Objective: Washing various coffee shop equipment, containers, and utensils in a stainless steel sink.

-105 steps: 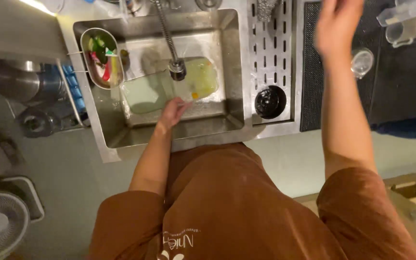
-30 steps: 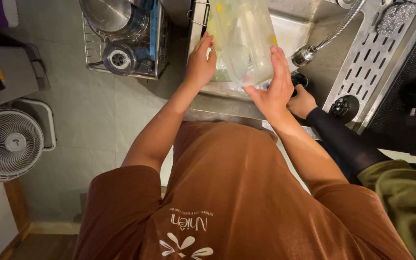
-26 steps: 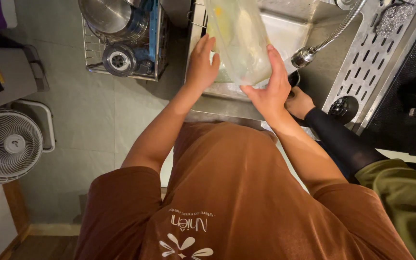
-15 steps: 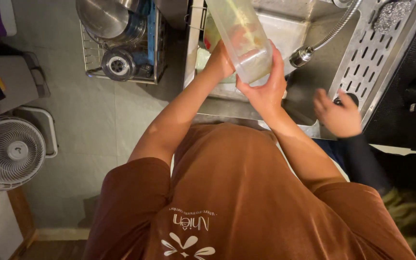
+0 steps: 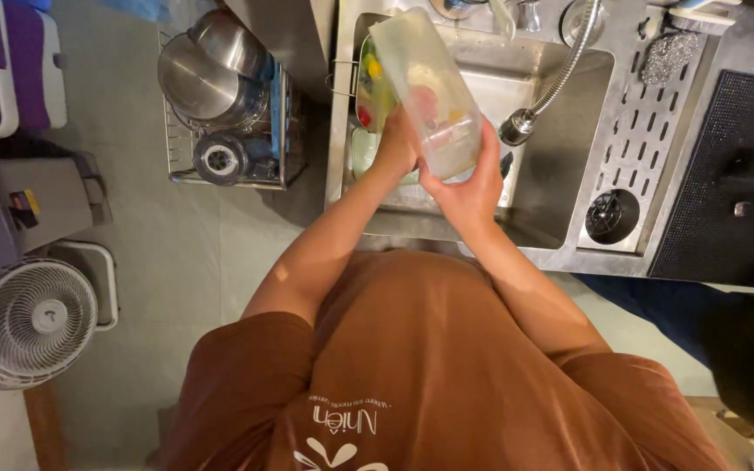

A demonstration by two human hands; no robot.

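I hold a clear plastic container (image 5: 425,92) with both hands above the steel sink (image 5: 569,201). My left hand (image 5: 397,144) grips its left side near the bottom. My right hand (image 5: 469,183) wraps the bottom right corner. The container is tilted, its far end pointing up and away from me. A flexible faucet hose (image 5: 560,65) ends in a spray head (image 5: 517,129) just right of the container.
A small basket (image 5: 368,83) with colourful items hangs on the sink's left wall. A wire rack (image 5: 229,105) with steel pots stands on the floor at left. A white fan (image 5: 23,323) lies lower left. A slotted drainboard (image 5: 647,131), a black mat (image 5: 730,174) and another person's dark sleeve (image 5: 743,349) are at right.
The container has turned more upright and end-on in my hands. The other person's hand, near the sink edge before, has pulled away to the right.
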